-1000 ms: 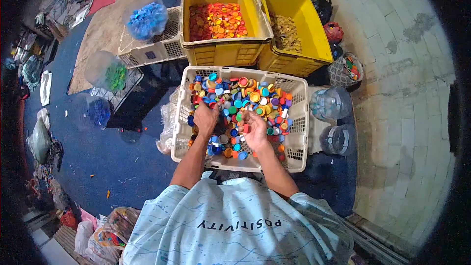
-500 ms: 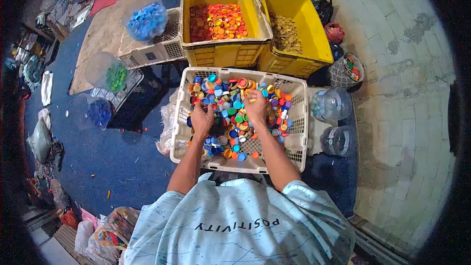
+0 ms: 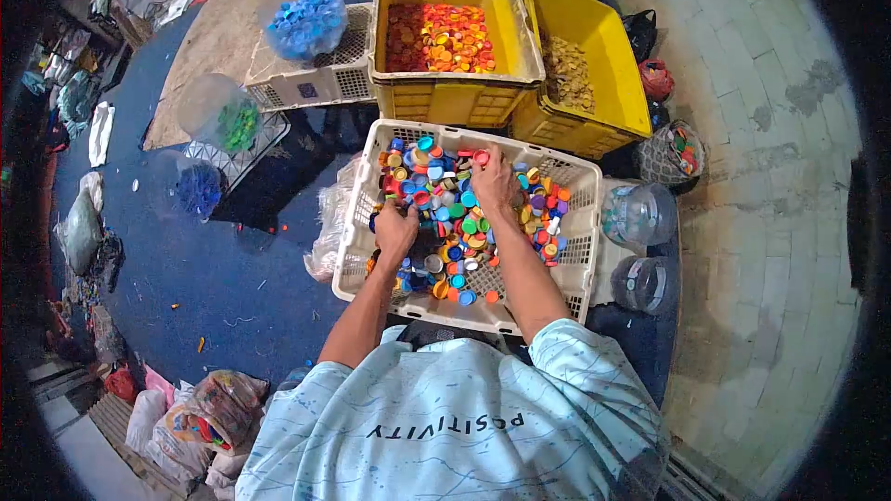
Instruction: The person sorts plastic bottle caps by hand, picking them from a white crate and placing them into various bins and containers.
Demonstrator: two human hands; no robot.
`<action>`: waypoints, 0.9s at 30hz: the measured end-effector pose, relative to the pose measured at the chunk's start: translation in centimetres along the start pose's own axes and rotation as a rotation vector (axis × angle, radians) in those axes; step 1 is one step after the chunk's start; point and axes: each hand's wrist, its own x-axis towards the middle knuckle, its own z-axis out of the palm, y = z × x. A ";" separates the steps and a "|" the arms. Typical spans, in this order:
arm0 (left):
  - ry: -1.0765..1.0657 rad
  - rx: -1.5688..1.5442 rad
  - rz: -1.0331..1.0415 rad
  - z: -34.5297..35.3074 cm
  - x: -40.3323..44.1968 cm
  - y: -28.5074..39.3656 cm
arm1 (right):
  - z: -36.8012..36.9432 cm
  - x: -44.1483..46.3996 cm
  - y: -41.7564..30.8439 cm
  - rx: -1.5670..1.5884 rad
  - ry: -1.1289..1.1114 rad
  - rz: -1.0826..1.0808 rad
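A white plastic crate [image 3: 351, 255] in front of me holds a loose heap of mixed-colour bottle caps [image 3: 455, 213]. My right hand [image 3: 497, 184] is over the upper middle of the heap, its fingers closed at a red bottle cap [image 3: 481, 158]. My left hand [image 3: 397, 230] is at the left side of the crate, fingers curled down among the caps. What its fingertips hold, if anything, is hidden.
Beyond the crate stand a yellow bin [image 3: 455, 97] of red and orange caps and another yellow bin [image 3: 608, 56] of pale yellow ones. Clear containers hold blue caps [image 3: 306, 23], green caps [image 3: 238, 125] and dark blue caps [image 3: 198, 190]. Clear jars [image 3: 640, 213] stand at right.
My view has shifted, so the crate sits slightly farther right. My right hand has moved to a red cap, where a yellowish cap was at its fingers before. The left hand remains at the left side.
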 end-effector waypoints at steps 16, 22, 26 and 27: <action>0.028 0.175 0.111 0.7 0.5 2.6 | -6.4 -5.8 0.5 1.621 -0.187 0.592; -0.090 -0.401 -0.055 1.0 1.2 1.3 | -5.9 -7.9 1.6 1.996 -0.322 0.662; -0.311 -1.109 -0.362 -0.8 -0.3 3.2 | -5.9 -9.1 0.9 2.062 -0.353 0.737; -0.349 -1.225 -0.357 -1.1 -0.6 3.4 | -5.8 -9.3 0.5 2.095 -0.347 0.778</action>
